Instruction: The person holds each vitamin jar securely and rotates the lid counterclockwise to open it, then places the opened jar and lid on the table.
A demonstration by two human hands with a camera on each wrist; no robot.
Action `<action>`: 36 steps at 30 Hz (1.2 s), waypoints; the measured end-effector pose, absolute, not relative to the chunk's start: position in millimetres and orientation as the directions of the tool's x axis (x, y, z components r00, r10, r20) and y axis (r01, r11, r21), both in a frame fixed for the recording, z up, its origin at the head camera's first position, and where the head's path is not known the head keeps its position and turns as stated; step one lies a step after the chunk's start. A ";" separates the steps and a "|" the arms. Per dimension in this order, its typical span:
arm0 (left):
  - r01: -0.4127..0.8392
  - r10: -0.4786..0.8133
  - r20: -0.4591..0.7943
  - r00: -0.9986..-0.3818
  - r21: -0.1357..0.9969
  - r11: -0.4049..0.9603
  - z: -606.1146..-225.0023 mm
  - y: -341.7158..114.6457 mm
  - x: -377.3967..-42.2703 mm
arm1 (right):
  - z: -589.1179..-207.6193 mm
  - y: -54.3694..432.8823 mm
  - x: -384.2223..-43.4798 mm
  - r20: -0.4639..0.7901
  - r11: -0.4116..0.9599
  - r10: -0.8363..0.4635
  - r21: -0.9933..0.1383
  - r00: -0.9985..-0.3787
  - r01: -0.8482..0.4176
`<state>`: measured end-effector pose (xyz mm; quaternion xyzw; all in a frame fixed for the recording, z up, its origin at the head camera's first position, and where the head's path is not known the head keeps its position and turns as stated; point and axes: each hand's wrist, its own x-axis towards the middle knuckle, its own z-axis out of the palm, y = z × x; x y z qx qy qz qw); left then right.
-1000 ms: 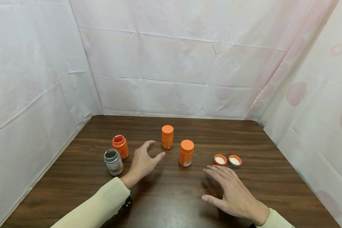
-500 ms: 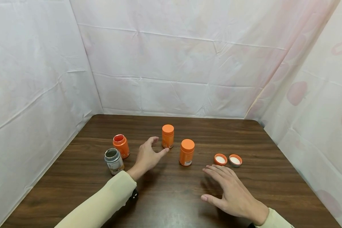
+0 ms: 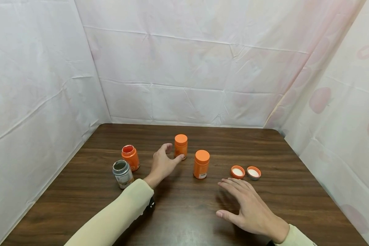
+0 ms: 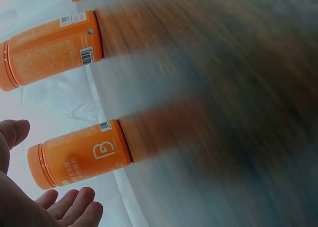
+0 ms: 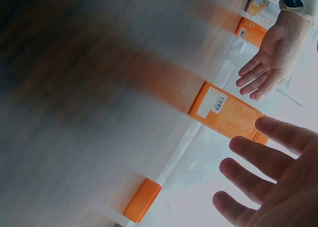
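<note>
Two orange jars with their lids on stand upright mid-table: a farther jar (image 3: 180, 145) and a nearer jar (image 3: 201, 164). My left hand (image 3: 164, 162) reaches to the left side of the farther jar, thumb and fingers spread apart around it without gripping. In the left wrist view that jar (image 4: 82, 155) shows between thumb and fingers. My right hand (image 3: 252, 208) hovers low over the table at the right, fingers extended, holding nothing. Just beyond its fingertips lie two upturned lids, an orange lid (image 3: 237, 172) and a grey-sided lid (image 3: 253, 173).
At the left stand two lidless jars, an open orange jar (image 3: 130, 158) and an open grey jar (image 3: 123, 174), close to my left forearm. White sheets (image 3: 184, 68) hang around the back and sides of the dark wooden table (image 3: 184, 212).
My left hand has moved forward and right, up to the farther orange jar. The right hand has stayed nearly still. No jar or lid has moved.
</note>
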<state>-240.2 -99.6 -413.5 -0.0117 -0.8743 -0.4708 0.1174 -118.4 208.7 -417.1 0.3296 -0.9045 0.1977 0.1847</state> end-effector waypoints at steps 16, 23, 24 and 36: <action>0.091 -0.124 0.188 -0.974 0.832 0.547 -418.8 -91.3 -261.9 | -415.1 208.2 -119.5 0.462 0.700 -0.526 -0.243 -0.714 -0.672; 0.063 -0.139 0.160 -0.977 0.844 0.532 -421.2 -87.0 -268.6 | -415.0 208.0 -119.5 0.455 0.699 -0.524 -0.253 -0.720 -0.669; 0.064 -0.141 0.163 -0.977 0.845 0.531 -421.4 -86.8 -269.8 | -414.9 207.9 -119.5 0.457 0.698 -0.525 -0.253 -0.718 -0.670; 0.073 -0.131 0.170 -0.977 0.837 0.542 -424.5 -81.7 -277.1 | -416.0 208.4 -119.9 0.446 0.703 -0.523 -0.257 -0.727 -0.663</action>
